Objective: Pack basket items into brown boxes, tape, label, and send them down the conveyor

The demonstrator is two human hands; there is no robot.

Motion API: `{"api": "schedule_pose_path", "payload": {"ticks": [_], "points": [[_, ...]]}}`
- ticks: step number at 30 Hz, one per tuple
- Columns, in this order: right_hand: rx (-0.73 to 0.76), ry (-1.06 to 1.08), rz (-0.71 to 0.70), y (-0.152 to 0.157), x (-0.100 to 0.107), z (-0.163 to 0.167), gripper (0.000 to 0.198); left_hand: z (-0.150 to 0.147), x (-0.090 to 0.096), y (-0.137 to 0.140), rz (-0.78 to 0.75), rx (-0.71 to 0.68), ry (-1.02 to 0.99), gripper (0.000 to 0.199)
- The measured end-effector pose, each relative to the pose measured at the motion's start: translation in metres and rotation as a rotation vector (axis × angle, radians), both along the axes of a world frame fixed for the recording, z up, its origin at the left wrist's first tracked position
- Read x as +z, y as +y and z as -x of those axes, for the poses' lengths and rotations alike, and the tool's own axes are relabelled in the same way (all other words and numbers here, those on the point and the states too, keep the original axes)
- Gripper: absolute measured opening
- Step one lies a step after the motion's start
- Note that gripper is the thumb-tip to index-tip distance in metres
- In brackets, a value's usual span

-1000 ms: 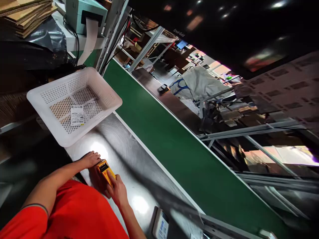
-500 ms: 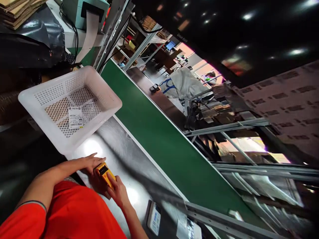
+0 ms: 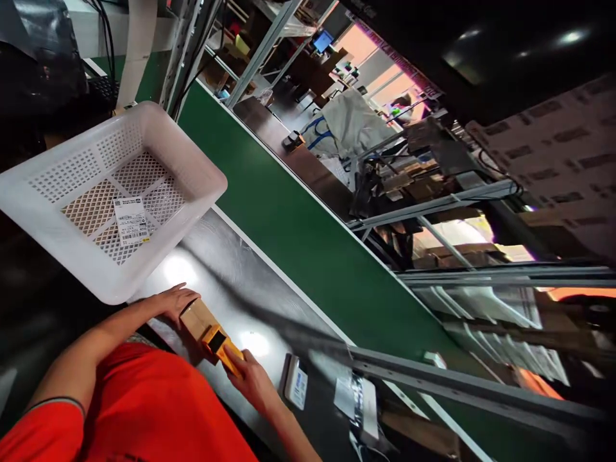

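Observation:
A small brown cardboard box stands on the metal worktop close to my body. My left hand grips its left end, the fingers partly hidden behind it. In my right hand is a yellow tape dispenser with a dark opening on its upper side. The dispenser's head rests at the right end of the box. The tape itself is too small to make out.
A white perforated plastic basket with a printed label sheet inside stands at the left. Beyond the worktop runs a green conveyor belt. A metal rail, a dark device and a white packet are at the right.
My right hand has drawn the tape dispenser rightward along the box, baring the brown top. My left hand stays at the left end. The camera view has shifted slightly.

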State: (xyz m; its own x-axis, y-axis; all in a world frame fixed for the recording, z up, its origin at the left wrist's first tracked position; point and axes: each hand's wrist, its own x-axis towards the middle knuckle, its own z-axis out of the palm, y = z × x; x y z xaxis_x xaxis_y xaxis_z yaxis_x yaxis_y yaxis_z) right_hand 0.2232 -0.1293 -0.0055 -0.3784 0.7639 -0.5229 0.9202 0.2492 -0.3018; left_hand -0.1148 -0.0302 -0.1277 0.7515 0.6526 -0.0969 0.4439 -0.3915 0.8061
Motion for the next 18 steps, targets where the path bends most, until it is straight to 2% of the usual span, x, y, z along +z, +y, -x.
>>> {"api": "schedule_pose_path", "payload": {"ticks": [3, 4, 6, 8, 10, 12, 15, 18], "points": [[0.003, -0.008, -0.039, -0.006, -0.007, -0.004, 0.06, -0.008, 0.021, 0.005, 0.176, 0.117, 0.152, 0.116], [-0.004, -0.019, -0.047, -0.006, -0.009, -0.003, 0.059, -0.016, 0.029, 0.006, 0.237, 0.183, 0.213, 0.11], [-0.017, -0.039, -0.053, -0.007, -0.01, 0.0, 0.059, -0.037, 0.045, 0.008, 0.306, 0.337, 0.334, 0.084], [-0.024, -0.047, -0.053, -0.006, -0.007, 0.004, 0.061, -0.064, 0.057, 0.004, 0.284, 0.5, 0.437, 0.061], [-0.021, -0.062, -0.043, -0.005, -0.002, 0.008, 0.063, -0.086, 0.065, -0.003, 0.229, 0.664, 0.526, 0.059], [0.005, -0.078, -0.019, -0.007, 0.005, 0.01, 0.068, -0.101, 0.069, -0.011, 0.166, 0.772, 0.585, 0.057], [0.03, -0.076, 0.009, -0.015, 0.015, -0.004, 0.071, -0.109, 0.073, -0.015, 0.096, 0.818, 0.642, 0.05], [0.012, -0.04, 0.029, -0.034, 0.022, -0.044, 0.07, -0.111, 0.078, -0.012, 0.049, 0.806, 0.696, 0.049]]}}
